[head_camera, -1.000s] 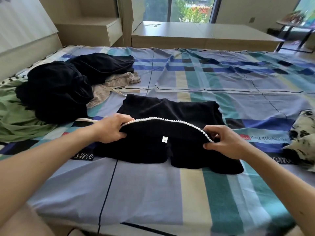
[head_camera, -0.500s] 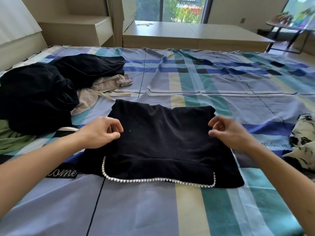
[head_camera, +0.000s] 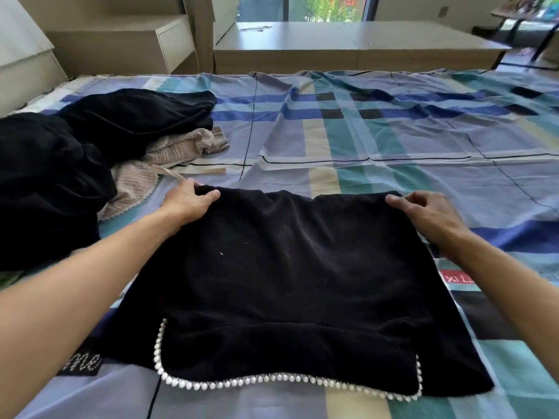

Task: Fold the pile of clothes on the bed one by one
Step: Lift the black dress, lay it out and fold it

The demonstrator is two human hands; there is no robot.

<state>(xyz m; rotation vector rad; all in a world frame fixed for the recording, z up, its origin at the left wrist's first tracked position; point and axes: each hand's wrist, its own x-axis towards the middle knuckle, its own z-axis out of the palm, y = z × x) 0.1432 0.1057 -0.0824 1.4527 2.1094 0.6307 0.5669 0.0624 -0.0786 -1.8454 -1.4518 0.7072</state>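
A black garment (head_camera: 290, 267) with a row of white pearls along its near edge lies flat on the checked bedsheet (head_camera: 363, 140) in front of me. My left hand (head_camera: 187, 201) grips its far left corner, thumb on top of the cloth. My right hand (head_camera: 429, 213) holds the far right corner, fingers curled over the edge. A pile of clothes lies at the left: two black pieces (head_camera: 60, 164) and a beige knitted one (head_camera: 169, 158).
A low wooden platform (head_camera: 348, 46) runs behind the bed, with a window above it. Wooden steps and drawers (head_camera: 127, 40) stand at the back left. The right and far parts of the sheet carry only wrinkles.
The pearl edge, held up a second ago, now lies at the near side. Both hands have moved from the garment's sides out to its far corners and taken hold there.
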